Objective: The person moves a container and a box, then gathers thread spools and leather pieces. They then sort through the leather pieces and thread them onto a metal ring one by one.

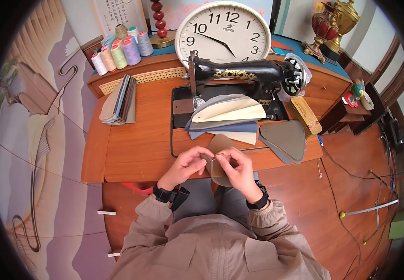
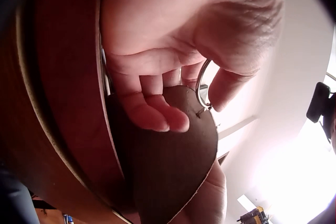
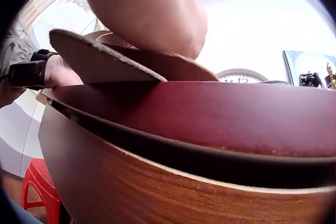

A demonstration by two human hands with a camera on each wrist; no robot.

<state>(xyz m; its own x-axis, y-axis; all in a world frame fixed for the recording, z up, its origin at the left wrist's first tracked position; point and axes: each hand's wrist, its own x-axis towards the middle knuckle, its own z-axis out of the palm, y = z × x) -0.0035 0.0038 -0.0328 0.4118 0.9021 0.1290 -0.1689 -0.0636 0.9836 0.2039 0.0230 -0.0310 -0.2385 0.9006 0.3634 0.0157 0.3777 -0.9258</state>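
Observation:
My left hand (image 1: 183, 167) and right hand (image 1: 240, 171) meet at the table's front edge around brown, leather-like pieces (image 1: 220, 176). In the left wrist view, an open metal ring (image 2: 200, 85) passes by the rounded tip of a dark brown piece (image 2: 168, 155); the left hand (image 2: 194, 29) holds the ring with its thumb, other fingers curled before the piece. The right thumb and index finger pinch close to the ring in the head view. In the right wrist view, two pieces (image 3: 100, 61) lean apart under the right hand (image 3: 152, 14), whose fingertips are hidden.
A black sewing machine (image 1: 239, 70) stands behind, with fanned cream, grey and blue pieces (image 1: 230, 112) before it. Grey pieces (image 1: 286, 140) and a yellow tin (image 1: 306, 115) lie right, a sample stack (image 1: 120, 102) left. Thread spools (image 1: 131, 50) and a clock (image 1: 223, 32) stand at the back.

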